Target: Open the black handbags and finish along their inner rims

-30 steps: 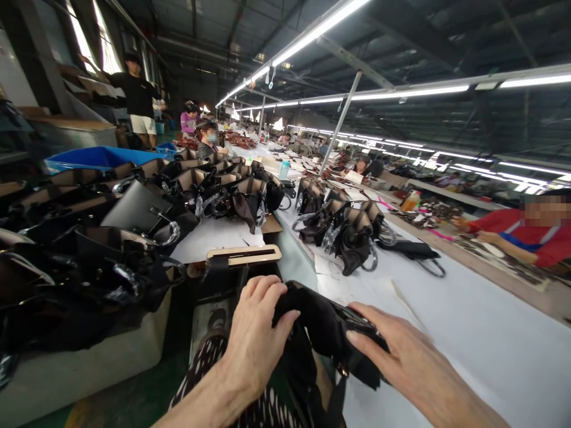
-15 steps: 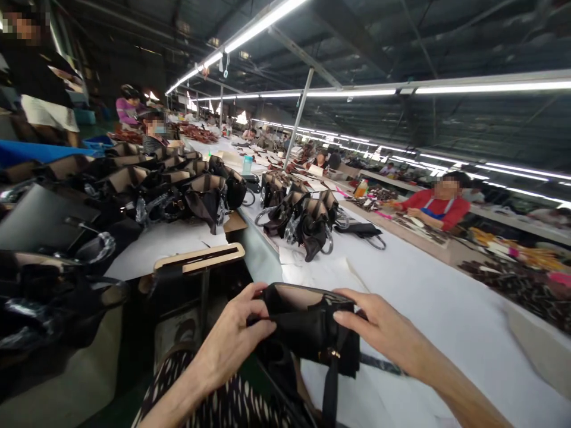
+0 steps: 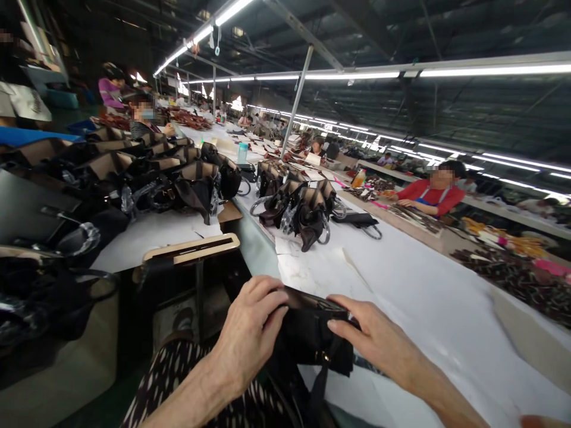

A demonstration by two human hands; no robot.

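Between my hands is a black handbag [image 3: 307, 333] with a beige lining, held at the table's near edge. My left hand [image 3: 254, 327] grips its upper rim at the left, thumb on the near face and fingers over the top. At the right end of the same rim, my right hand [image 3: 366, 330] pinches the edge between thumb and fingers. A small gold fitting and a hanging black strap show on the bag's front. The lower part of the bag drops out of sight below the table edge.
Beyond the bag, a cluster of black handbags [image 3: 297, 205] stands on the white-covered table [image 3: 414, 297]. Many more bags [image 3: 147, 172] fill the left side. A padded wooden-edged stand [image 3: 196, 248] is close on my left. A co-worker in red [image 3: 435, 193] sits across the table.
My left hand has shifted along the rim and turned over it, fingers now higher on the bag. The bag's mouth looks narrower. The whole view has shifted slightly.
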